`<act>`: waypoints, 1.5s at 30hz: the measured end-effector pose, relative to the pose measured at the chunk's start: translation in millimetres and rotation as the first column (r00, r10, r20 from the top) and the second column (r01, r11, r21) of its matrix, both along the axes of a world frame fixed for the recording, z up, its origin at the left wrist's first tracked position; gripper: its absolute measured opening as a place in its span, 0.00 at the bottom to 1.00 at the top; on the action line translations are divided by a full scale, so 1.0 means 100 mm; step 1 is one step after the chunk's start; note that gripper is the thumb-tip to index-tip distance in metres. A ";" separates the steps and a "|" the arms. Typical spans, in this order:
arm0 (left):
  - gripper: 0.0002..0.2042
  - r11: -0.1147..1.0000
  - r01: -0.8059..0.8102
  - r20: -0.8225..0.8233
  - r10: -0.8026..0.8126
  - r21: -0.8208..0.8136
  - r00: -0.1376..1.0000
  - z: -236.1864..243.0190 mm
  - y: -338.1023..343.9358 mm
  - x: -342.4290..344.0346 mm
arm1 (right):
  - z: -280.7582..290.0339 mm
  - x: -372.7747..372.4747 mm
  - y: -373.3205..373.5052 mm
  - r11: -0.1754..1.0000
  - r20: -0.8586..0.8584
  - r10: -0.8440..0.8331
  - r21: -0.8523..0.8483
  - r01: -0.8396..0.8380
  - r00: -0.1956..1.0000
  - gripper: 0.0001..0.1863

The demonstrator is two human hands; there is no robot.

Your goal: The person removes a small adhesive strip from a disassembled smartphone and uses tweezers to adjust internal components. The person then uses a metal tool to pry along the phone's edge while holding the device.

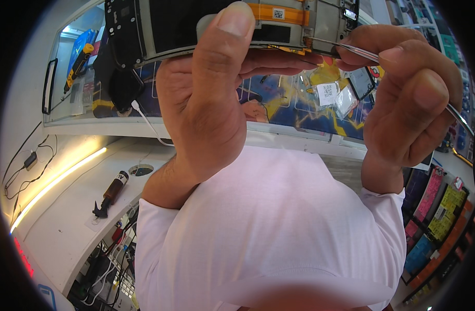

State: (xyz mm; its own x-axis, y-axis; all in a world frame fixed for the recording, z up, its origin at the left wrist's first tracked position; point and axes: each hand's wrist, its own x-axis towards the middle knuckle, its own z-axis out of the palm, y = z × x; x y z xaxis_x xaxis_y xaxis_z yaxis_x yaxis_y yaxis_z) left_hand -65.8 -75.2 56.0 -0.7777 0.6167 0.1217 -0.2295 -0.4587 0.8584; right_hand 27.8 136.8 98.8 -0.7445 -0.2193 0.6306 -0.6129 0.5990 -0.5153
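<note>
Close in front of me at the top, an opened phone body (170, 23) lies across my left hand (206, 98). Its dark inner side shows, with an orange flex cable (286, 14) running along it. The thumb presses on the inner face while the other fingers support the body from below. In a pinch between thumb and fingers, my right hand (419, 88) holds metal tweezers (359, 52). Their thin tips reach the phone's lower right edge, beside the end of the flex cable. Whether the tips grip anything is too small to tell.
Below the phone, a blue-and-yellow mat (305, 115) carries small clear packets (328, 93) and a dark rectangular part (361, 82). A white cable (144, 115) runs by a black device (126, 85). A dark bottle (113, 189) lies on the left counter; coloured packets (447, 212) fill the right shelf.
</note>
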 end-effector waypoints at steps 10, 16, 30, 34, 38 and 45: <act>0.25 0.980 0.044 0.012 -0.048 0.192 0.999 -0.07 0.01 -0.01 | 0.00 0.00 0.00 1.000 0.008 0.024 -0.012 -0.024 1.000 0.21; 0.25 0.967 0.055 0.012 -0.060 0.248 0.998 -0.05 0.02 0.01 | 0.00 0.01 0.00 0.999 0.014 0.036 -0.015 -0.036 0.999 0.21; 0.24 0.982 0.031 0.057 -0.042 0.187 0.998 -0.07 0.00 0.02 | 0.02 0.02 0.03 0.997 0.023 0.043 0.059 -0.045 0.999 0.21; 0.24 0.986 0.035 0.070 -0.047 0.165 0.996 -0.06 0.00 0.02 | 0.01 0.02 0.05 0.998 0.037 0.054 0.039 -0.055 0.998 0.21; 0.24 0.999 -0.002 0.051 -0.001 0.043 0.999 -0.09 0.02 0.00 | 0.03 0.02 0.01 0.998 0.037 0.007 0.063 -0.009 0.999 0.20; 0.25 0.992 -0.055 -0.108 0.043 -0.111 0.993 -0.03 0.00 -0.01 | 0.01 0.00 -0.08 0.996 0.082 -0.029 -0.078 0.035 0.996 0.22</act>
State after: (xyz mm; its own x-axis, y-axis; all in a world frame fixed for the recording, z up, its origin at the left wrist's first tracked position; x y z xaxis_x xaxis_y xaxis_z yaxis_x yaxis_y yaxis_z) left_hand -66.7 -74.9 53.0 -0.7939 0.5928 0.1353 -0.1150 -0.3649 0.9239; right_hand 28.2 128.9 99.9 -0.7997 -0.1463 0.5824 -0.5484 0.5731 -0.6090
